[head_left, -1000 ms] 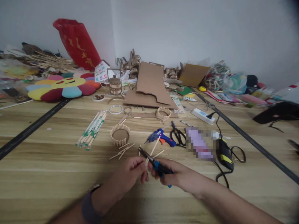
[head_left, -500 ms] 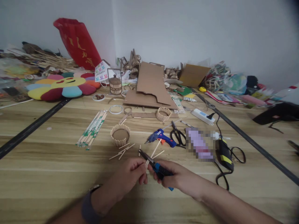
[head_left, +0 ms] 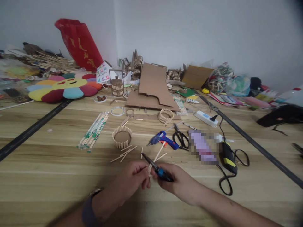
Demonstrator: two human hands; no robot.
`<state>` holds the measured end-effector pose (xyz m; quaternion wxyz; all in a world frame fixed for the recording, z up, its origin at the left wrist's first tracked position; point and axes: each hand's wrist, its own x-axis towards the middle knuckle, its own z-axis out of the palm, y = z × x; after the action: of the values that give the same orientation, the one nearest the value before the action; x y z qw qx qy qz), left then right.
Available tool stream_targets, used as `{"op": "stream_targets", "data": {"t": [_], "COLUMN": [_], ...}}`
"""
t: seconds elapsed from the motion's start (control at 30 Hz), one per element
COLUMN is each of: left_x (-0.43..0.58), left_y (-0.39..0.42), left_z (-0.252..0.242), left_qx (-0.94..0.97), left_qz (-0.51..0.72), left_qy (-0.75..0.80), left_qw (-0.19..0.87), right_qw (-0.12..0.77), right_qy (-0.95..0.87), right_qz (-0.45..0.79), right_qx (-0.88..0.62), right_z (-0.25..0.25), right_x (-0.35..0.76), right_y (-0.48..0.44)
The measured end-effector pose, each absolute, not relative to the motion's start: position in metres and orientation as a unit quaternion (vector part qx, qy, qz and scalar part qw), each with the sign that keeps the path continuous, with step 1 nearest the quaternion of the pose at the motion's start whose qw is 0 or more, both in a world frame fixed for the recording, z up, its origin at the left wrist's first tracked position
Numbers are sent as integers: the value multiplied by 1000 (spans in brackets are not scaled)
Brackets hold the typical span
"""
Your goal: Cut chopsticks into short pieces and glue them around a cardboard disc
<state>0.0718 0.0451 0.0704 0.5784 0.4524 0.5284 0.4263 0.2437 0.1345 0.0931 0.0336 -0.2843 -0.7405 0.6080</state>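
Note:
My left hand [head_left: 138, 175] pinches the lower end of a thin wooden stick [head_left: 159, 152] that slants up to the right. In my right hand [head_left: 176, 181] is a pair of pliers-like cutters [head_left: 155, 166] with blue and black handles, closed in the fist. Their jaws cross the stick just above my left fingertips. Beyond my hands several short stick pieces [head_left: 124, 154] lie loose, and another piece [head_left: 162, 156] rests behind the cutters. A round basket of short sticks with a cardboard base [head_left: 121, 137] stands behind the loose pieces.
A blue glue gun [head_left: 163, 139] and black scissors [head_left: 180, 137] lie ahead. Farther back are a second stick ring [head_left: 165, 116], cardboard sheets [head_left: 153, 83] and a white power strip [head_left: 205, 118]. Packaged sticks [head_left: 93, 132] lie left; a black cable [head_left: 223, 183] loops at right.
My right hand has squeezed the cutter handles together, and the jaws have narrowed around the stick. The stick's upper end has shifted slightly right. My left hand stays nearly in place.

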Motion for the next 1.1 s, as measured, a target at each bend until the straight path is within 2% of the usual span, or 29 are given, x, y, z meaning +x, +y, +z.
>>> {"op": "stream_targets", "data": {"t": [0.2,0.37,0.47,0.57,0.63,0.7,0.87,1.1], "left_x": [74,66,60,59,60,62,65,73], "left_y": [44,48,50,51,50,50,49,47], "left_z": [69,74,71,65,63,64,68,71], "left_qx": [446,404,357,380,436,495,570,639], "left_qz": [455,539,561,483,419,376,279,119], "left_qy": [518,530,572,619,649,668,706,739], "left_qw": [571,515,480,489,463,409,314,176], "right_qw": [37,18,50,174,255,283,191,140], "right_qy": [-764,-751,-791,-851,-879,-900,-922,-893], "right_qz": [579,595,517,356,269,231,205,199], "right_qx": [-284,-286,-325,-345,-298,-237,-268,-379], "right_z": [96,106,105,98,91,84,67,56], "right_x": [242,249,253,247,239,229,219,221], "right_y": [134,139,145,152,157,161,158,142]}}
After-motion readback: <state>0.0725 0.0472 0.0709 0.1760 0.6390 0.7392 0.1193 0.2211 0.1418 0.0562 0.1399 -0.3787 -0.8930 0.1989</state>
